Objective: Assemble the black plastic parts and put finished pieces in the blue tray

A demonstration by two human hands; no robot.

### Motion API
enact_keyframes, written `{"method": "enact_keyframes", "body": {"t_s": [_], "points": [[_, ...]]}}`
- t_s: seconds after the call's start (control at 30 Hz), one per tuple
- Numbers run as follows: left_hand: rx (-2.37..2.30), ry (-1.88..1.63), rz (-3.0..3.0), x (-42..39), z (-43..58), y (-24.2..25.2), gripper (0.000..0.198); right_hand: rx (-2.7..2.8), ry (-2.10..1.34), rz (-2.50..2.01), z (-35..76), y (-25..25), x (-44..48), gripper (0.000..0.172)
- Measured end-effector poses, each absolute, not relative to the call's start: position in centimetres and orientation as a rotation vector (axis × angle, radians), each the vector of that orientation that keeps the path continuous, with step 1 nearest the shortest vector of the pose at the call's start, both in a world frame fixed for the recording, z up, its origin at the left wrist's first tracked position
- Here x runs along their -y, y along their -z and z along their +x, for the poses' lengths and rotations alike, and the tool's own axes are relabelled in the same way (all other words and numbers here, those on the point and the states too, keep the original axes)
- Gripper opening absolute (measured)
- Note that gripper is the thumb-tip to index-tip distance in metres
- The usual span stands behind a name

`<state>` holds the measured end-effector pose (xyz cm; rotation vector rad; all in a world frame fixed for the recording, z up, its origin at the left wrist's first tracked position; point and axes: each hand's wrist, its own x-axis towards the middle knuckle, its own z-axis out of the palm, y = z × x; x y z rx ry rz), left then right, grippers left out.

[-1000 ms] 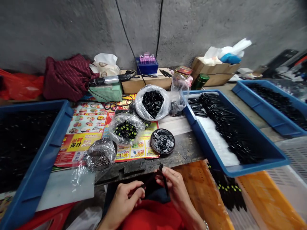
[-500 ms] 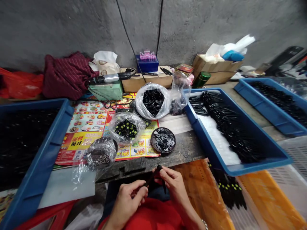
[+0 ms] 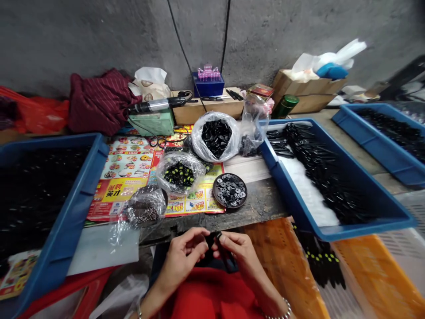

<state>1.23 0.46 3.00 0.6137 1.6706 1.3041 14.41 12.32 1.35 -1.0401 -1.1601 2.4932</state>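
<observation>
At the table's front edge, my right hand point(image 3: 237, 248) is closed on a slim black plastic piece point(image 3: 228, 260) that points downward from the fingers. My left hand point(image 3: 184, 252) is close beside it, with thumb and fingers bent together near the piece's upper end. What the left fingers hold, if anything, is too small and dark to make out. Just beyond my hands sits a round dish point(image 3: 230, 207) of small flat dark discs. To its left are a plastic bag point(image 3: 162, 175) of black parts with yellow-green spots and a bag-lined dish point(image 3: 134, 206) of small metal pins.
Blue bins of black parts flank me: a left bin point(image 3: 83, 195), a right bin point(image 3: 282, 186) and a far-right bin point(image 3: 372, 146). A larger bag point(image 3: 235, 137) of black pieces stands mid-table. Orange crates point(image 3: 275, 252) are at lower right, a red stool point(image 3: 93, 292) at lower left.
My left hand has moved right and up, closer to the right hand. The dark piece seen at its fingertips earlier no longer shows there. The whole view has shifted slightly.
</observation>
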Motion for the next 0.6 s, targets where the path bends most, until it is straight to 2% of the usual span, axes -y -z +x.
{"method": "enact_keyframes", "body": {"t_s": [0.6], "points": [[-1.590,-1.260,0.683,-1.5,0.1,-3.7,0.013,1.320,-2.647,-0.862,14.5,-1.4,-12.3,0.044]]}}
